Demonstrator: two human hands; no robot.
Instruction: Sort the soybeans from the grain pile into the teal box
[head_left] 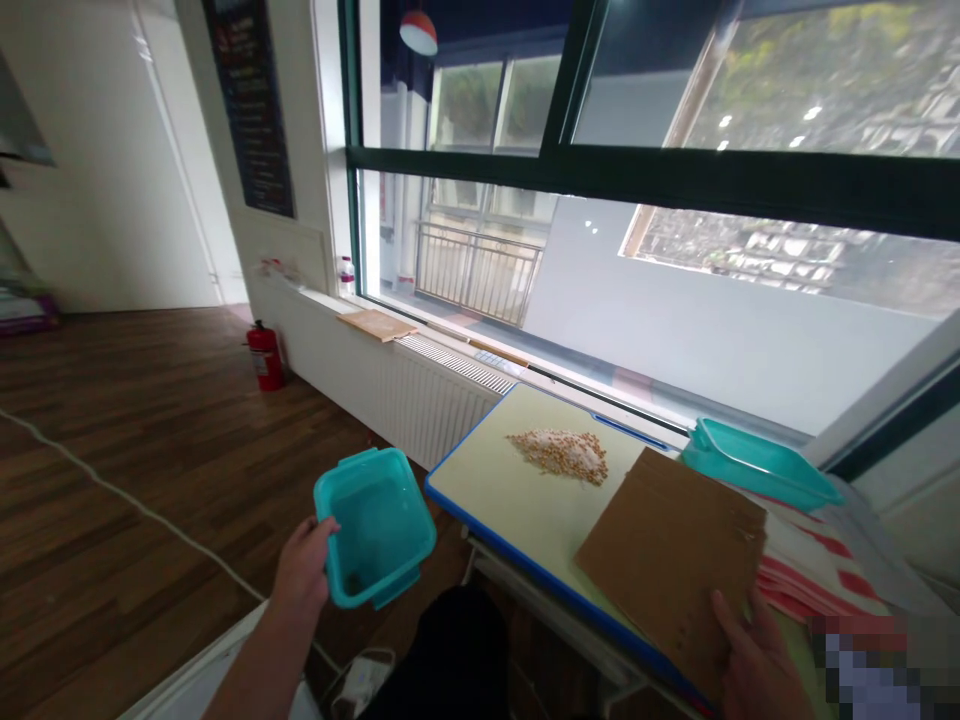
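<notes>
My left hand (306, 560) is closed on the side of a teal plastic container (375, 530), its thumb over the rim. The container hangs beside the table, left of its edge, and a small dark spot shows at its bottom. My right hand (757, 650) grips the near right edge of a flat brown cardboard piece (675, 550), thumb on top and the other fingers partly hidden. The cardboard is over the right part of the cream table (480, 480) with blue edging. Left of it lies a pile of small beige pieces (566, 455), like beans, with white bits among them.
A second teal container (761, 465) stands at the back right, near a red and white striped cloth (817, 560). Behind the table are a radiator (442, 390) and a window sill with a thin board (376, 324). A fire extinguisher (265, 356) and a cable (135, 500) are on the floor.
</notes>
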